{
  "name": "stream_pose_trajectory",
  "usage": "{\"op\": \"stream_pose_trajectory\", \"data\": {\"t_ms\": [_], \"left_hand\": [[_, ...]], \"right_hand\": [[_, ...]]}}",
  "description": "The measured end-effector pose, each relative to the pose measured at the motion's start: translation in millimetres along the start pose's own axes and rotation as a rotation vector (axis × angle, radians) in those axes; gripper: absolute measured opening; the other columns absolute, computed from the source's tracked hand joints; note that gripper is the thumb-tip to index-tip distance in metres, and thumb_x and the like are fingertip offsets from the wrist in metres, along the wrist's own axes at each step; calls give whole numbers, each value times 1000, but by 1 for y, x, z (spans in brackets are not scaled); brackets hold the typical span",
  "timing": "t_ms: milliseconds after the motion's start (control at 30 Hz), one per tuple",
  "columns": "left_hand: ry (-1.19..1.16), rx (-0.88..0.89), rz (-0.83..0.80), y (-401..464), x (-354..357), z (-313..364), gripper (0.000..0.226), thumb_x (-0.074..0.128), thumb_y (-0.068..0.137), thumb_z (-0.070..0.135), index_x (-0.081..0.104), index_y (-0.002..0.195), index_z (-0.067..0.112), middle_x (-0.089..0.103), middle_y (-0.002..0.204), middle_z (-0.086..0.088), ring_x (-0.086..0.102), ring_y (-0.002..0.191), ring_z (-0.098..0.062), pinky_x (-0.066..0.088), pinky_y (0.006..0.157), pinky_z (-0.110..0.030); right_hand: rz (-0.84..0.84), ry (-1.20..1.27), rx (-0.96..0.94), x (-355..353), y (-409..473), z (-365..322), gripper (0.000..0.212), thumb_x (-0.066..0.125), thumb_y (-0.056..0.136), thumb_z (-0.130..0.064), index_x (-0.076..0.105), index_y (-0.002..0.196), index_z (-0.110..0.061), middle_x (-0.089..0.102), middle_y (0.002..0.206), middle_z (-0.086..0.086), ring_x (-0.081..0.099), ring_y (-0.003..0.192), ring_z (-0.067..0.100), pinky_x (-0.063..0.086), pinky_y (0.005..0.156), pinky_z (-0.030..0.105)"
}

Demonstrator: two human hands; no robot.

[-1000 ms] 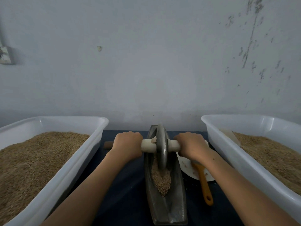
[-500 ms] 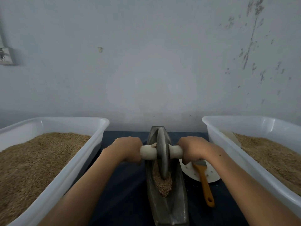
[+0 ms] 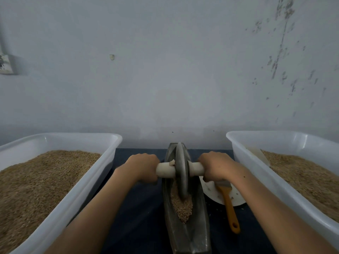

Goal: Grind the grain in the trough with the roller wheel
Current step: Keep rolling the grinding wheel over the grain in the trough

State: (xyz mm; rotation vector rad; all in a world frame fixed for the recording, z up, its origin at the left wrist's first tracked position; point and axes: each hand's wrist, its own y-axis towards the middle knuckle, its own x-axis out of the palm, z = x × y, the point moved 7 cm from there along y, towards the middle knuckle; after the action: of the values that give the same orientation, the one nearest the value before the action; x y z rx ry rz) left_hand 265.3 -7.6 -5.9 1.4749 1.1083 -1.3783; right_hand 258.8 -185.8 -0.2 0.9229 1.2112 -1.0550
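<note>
while both fists curl round the pale axle handle [image 3: 166,169], left hand [image 3: 145,166], right hand [image 3: 215,166], roller wheel [image 3: 182,173] upright in the metal trough [image 3: 198,222], rim in the grain [image 3: 182,208], between two grain-filled white tubs [image 3: 78,191], orange-handled brush [image 3: 228,204] on a plate [image 3: 211,189]

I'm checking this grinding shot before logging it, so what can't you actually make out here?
All in the head view:
- Ends of the pale handle: wrapped by the left hand and right hand.
- Grain under the roller wheel: covered by the wheel.
- Trough, near end: cut off by the bottom edge.
- Brush bristles: behind the right hand.
- Both tubs' outer sides: out of frame.
</note>
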Motion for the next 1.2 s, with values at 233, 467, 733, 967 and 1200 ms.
{"op": "stream_pose_trajectory", "data": {"t_ms": [233, 467, 733, 967, 1200], "left_hand": [[-81, 7, -72, -4, 3, 0, 38, 71, 76, 31, 59, 110, 19, 55, 82, 6, 56, 78, -14, 41, 68, -28], [141, -48, 334, -2, -13, 6, 27, 58, 85, 33, 56, 111, 23, 63, 102, 1, 59, 92, -19, 37, 69, -29], [46, 26, 46, -4, -2, 2, 41, 68, 79, 35, 58, 116, 22, 65, 104, 0, 56, 86, -15, 41, 72, -29], [20, -19, 20, -6, -2, 2, 41, 69, 78, 35, 58, 115, 19, 59, 93, 2, 51, 79, -14, 39, 70, -29], [125, -70, 400, -8, -14, 7, 23, 56, 88, 32, 53, 109, 22, 62, 101, 0, 59, 91, -20, 37, 69, -29]], "right_hand": [[-89, 20, 1, 2, -4, -2, 34, 68, 81, -22, 61, 113, -16, 62, 93, 2, 59, 80, 17, 43, 64, 26], [238, 10, 43, -9, -3, -1, 17, 56, 88, -18, 58, 104, -21, 65, 102, 1, 60, 89, 20, 35, 68, 29], [-74, 37, 4, 2, -4, 2, 36, 68, 82, -23, 58, 116, -18, 61, 98, 1, 58, 84, 18, 40, 65, 28], [-85, 62, 4, 4, -3, 2, 37, 69, 81, -23, 59, 117, -18, 60, 96, 0, 57, 82, 16, 37, 62, 24], [349, 14, 45, -7, -5, 1, 13, 54, 89, -21, 55, 101, -25, 65, 98, -1, 61, 88, 20, 35, 68, 30]]}}
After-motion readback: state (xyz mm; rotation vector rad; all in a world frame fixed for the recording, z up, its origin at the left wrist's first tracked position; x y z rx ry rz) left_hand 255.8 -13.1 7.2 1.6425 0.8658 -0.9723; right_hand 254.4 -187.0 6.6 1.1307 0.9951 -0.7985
